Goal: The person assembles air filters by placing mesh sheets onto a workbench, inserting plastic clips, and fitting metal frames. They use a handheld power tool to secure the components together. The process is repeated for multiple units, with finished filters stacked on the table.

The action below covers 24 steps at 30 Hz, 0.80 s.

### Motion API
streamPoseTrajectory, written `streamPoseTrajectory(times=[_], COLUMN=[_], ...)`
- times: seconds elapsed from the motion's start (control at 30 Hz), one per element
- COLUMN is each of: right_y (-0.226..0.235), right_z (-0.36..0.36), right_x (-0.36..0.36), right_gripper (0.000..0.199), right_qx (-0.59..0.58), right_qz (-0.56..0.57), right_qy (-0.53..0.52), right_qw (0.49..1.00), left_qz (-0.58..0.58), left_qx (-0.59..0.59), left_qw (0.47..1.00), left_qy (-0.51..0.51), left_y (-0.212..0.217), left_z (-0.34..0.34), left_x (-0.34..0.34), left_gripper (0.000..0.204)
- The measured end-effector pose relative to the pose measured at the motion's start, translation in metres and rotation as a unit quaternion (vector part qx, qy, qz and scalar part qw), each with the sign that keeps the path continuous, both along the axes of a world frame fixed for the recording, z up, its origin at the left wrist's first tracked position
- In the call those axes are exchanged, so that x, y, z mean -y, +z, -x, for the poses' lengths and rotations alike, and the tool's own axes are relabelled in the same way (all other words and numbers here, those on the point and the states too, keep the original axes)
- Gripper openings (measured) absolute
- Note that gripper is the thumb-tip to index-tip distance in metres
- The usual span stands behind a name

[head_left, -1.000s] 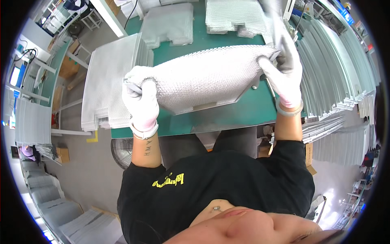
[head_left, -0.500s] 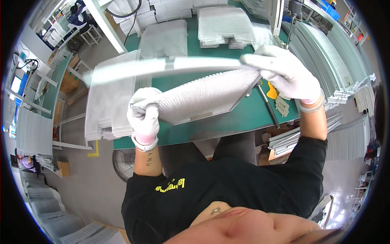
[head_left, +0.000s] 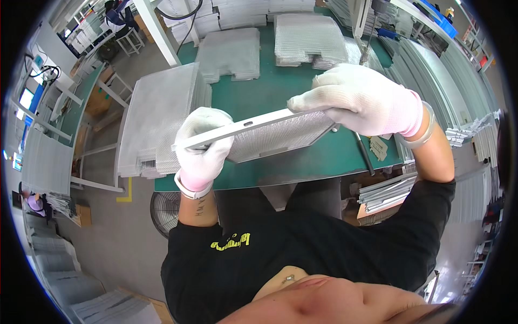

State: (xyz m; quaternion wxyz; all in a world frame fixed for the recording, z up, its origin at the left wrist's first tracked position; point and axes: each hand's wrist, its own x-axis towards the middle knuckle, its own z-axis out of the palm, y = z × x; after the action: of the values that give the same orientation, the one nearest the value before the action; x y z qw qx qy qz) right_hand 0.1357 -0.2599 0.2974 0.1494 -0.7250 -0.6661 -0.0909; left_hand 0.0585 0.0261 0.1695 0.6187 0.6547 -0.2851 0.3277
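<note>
1. Left hand [head_left: 202, 148], white glove, is closed around the left end of a mesh filter panel [head_left: 275, 137]: fingers wrap the pale metal frame strip [head_left: 243, 125] along its top edge, thumb side toward the person.
2. The panel is off the green worktop [head_left: 302, 162], held in the air above its near edge, tilted so the mesh face looks down and away and the frame edge looks up at the person.
3. Right hand [head_left: 361, 100], also gloved, lies palm down on the right end of the frame strip, fingers curled over it. It is gripping or pressing there; I cannot tell which.
4. Step in hand, as I judge it: seating or checking the frame strip on the mesh edge. Both hands sit on that same edge.
5. Next move calls for even pressure along the strip while the left hand keeps the panel from twisting. The mesh looks thin and likely to flex.
6. Stack of mesh sheets [head_left: 159, 116] sits at the worktop's left edge; more stacks [head_left: 307, 38] sit at the far edge.
7. A thin dark rod-like tool [head_left: 364, 154] lies near the worktop's right edge, untouched.
</note>
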Motion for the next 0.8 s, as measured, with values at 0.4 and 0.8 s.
streamPoseTrajectory(times=[0.4,0.8], right_y=[-0.004,-0.007], right_z=[-0.005,-0.013], right_x=[-0.036,-0.048], right_gripper=[0.039,0.051], right_qx=[-0.065,-0.060], right_qz=[-0.001,0.000], right_qy=[0.039,0.004], right_qw=[0.997,0.998], left_qz=[0.174,0.080], left_qx=[0.160,0.201], left_qw=[0.962,0.905], left_qy=[0.137,0.367], left_y=[-0.025,-0.046], left_z=[-0.011,-0.033], left_x=[0.016,0.017], left_gripper=[0.071,0.037])
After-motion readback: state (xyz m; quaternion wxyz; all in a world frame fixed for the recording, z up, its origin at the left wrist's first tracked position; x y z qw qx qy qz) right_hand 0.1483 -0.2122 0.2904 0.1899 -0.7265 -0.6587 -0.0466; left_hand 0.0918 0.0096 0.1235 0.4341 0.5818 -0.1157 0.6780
